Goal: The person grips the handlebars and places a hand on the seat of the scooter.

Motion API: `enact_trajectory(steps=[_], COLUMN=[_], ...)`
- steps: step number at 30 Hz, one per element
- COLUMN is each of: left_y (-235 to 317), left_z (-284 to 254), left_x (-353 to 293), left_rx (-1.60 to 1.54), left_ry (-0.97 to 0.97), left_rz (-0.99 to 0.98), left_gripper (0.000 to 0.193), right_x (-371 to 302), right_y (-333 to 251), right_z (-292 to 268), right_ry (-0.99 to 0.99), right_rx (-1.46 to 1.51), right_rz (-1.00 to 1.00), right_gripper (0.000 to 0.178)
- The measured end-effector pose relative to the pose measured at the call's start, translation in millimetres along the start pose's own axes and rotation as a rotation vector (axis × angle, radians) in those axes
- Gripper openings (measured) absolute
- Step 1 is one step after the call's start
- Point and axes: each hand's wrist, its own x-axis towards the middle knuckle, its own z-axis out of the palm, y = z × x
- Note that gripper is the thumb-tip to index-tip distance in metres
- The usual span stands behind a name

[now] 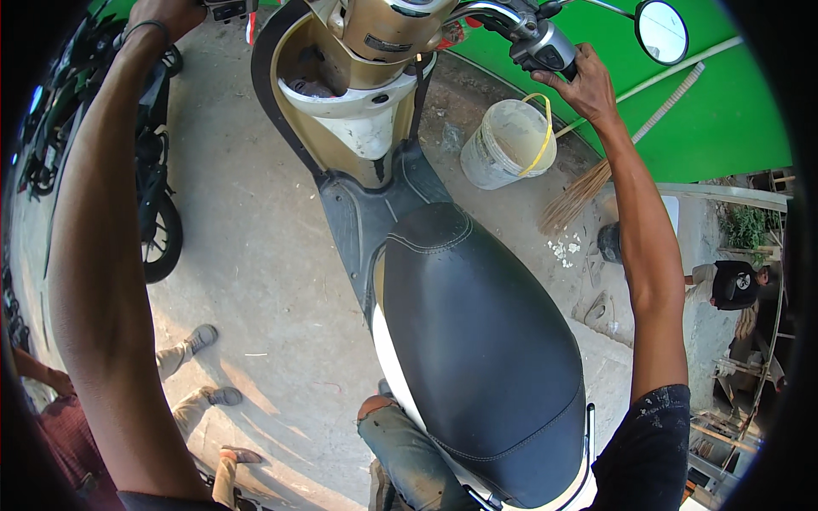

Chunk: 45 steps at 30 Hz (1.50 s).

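Along the left edge of the frame stand dark parked motorcycles (158, 226), and at lower left a person in a dark red garment (72, 434) is partly cut off. The left hand (173, 14), with a dark band (149, 31) at its wrist, sits at upper left against the handlebar's left end (228, 8); its fingers run out of the frame, so I cannot tell how they are set. Below are grey shoes (203, 338) on the concrete ground (264, 281).

The scooter (362, 134) — gold and white, with a black seat (490, 341) — fills the middle from top to bottom, a leg in worn jeans (405, 451) beside it at lower centre. Right of it stand a whitish bucket (483, 157) with a yellow handle and a leaning broom (579, 196). At upper right the right hand (592, 89) has its fingers curled round the right grip (558, 51), thumb laid along it. Beyond come a round mirror (663, 32), a green wall (724, 128) and, at far right, a person in a black shirt (734, 285).
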Motion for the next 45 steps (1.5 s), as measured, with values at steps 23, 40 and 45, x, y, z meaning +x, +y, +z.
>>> enact_trajectory(steps=[23,40,45], left_y=[-3,-1,3], left_z=[1,-7,-9], left_x=[4,13,9], left_rx=[0.032,0.013,-0.056], left_ry=[-0.017,-0.136,-0.137], left_rz=[0.024,0.022,-0.010], left_gripper=[0.022,0.028,0.028], right_x=[7,12,10], right_y=[5,-2,-1], right_z=[-2,-10,-10], right_ry=[-0.133,-0.370,-0.357], right_rx=[0.152,0.281,0.298], right_rz=[0.082,0.197,0.183], right_gripper=[0.094,0.086,0.086])
